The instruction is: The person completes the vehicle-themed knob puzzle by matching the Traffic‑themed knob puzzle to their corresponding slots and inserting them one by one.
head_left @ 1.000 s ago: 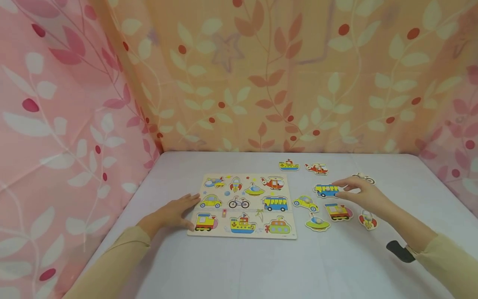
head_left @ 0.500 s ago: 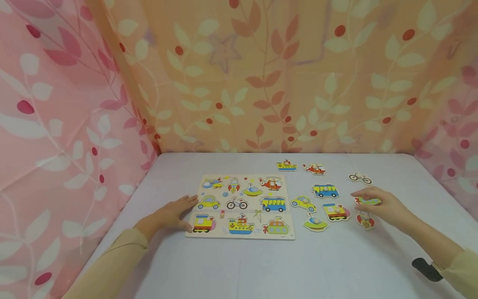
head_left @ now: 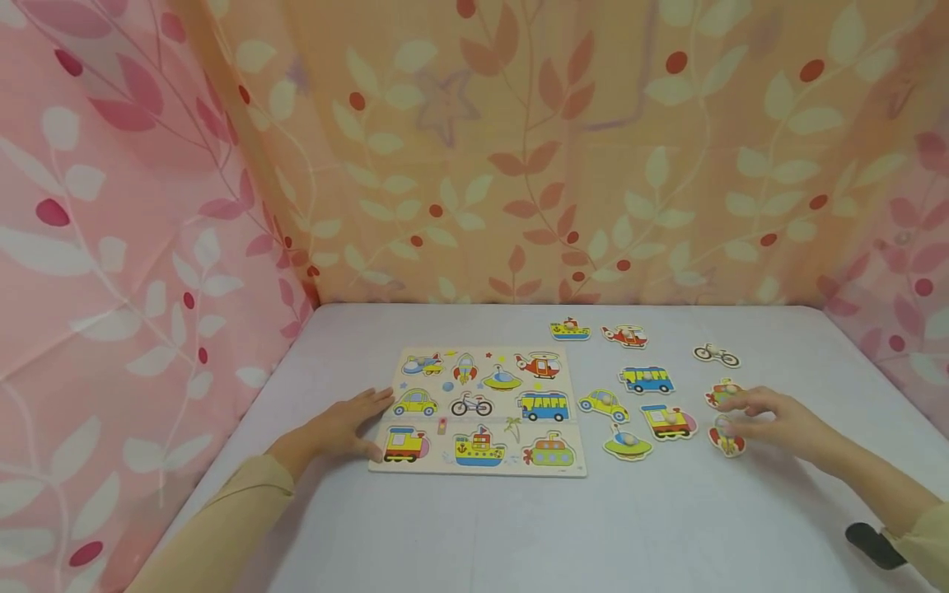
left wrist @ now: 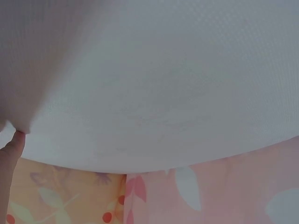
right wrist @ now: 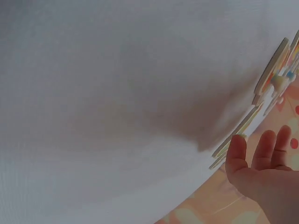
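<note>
My left hand (head_left: 334,427) rests at the left edge of the wooden puzzle board (head_left: 437,422), fingertips and thumb touching it. The knobbed airplane piece (head_left: 423,365) sits in its place there. Over on the right, my right hand (head_left: 786,424) has its fingers and thumb apart, holding nothing. Its fingertips are beside the submarine piece (head_left: 715,393), partly covering it, and the thumb is by the rocket piece (head_left: 729,442). In the right wrist view the right hand (right wrist: 261,168) shows loosely bent fingers near pieces seen edge-on. Part of the left hand (left wrist: 11,154) shows in the left wrist view.
Between board and right hand lie the car (head_left: 604,403), flying saucer (head_left: 628,445), train (head_left: 665,422) and bus pieces (head_left: 660,381). Farther back are the boat (head_left: 569,332), helicopter (head_left: 625,336) and bicycle pieces (head_left: 716,355). Patterned curtains (head_left: 474,165) stand around the white table (head_left: 474,527).
My right hand moved right from beside the bus, holding the submarine half a second ago; it has let go, and the submarine lies above the rocket. My left hand stays at the board.
</note>
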### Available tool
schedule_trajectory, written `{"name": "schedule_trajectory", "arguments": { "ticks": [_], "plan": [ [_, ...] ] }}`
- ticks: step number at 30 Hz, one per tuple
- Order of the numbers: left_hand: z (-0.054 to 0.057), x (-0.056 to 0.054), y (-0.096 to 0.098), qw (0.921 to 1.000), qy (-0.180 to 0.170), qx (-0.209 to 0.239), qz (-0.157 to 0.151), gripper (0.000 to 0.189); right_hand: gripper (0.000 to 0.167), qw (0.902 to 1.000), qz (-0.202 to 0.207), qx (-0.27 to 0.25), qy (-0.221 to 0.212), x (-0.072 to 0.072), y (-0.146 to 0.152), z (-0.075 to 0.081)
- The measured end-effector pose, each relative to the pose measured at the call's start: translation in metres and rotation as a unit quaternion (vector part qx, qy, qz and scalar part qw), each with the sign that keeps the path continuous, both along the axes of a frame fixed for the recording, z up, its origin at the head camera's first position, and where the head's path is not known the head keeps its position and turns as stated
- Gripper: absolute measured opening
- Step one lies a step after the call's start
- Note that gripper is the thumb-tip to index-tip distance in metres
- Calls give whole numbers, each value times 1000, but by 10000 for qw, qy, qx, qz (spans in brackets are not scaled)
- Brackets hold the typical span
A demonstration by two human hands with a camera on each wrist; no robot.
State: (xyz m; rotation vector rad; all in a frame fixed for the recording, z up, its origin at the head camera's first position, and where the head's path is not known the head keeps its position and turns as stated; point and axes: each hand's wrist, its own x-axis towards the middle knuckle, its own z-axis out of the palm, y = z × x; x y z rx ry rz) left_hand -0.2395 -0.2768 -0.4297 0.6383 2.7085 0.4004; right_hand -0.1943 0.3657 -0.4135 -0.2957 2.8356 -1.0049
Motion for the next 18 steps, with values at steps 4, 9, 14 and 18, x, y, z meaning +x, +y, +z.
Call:
{"name": "schedule_trajectory", "arguments": {
  "ticks": [4, 9, 14, 18],
  "plan": [
    [2, 0, 0, 10000, 41, 4, -26, 101, 40, 9994, -11, 5, -338, -3, 8, -4],
    [2, -1, 1, 10000, 47, -44, 8, 101, 39, 9983, 225, 10, -544, -8, 14, -8],
    [0, -2, 1, 10000, 61, 2, 36, 101, 33, 9985, 349, -24, -412, -10, 14, -12],
    [-3, -1, 0, 10000, 31, -3, 85, 101, 33, 9982, 346, 68, -478, -11, 13, -13]
  ]
}}
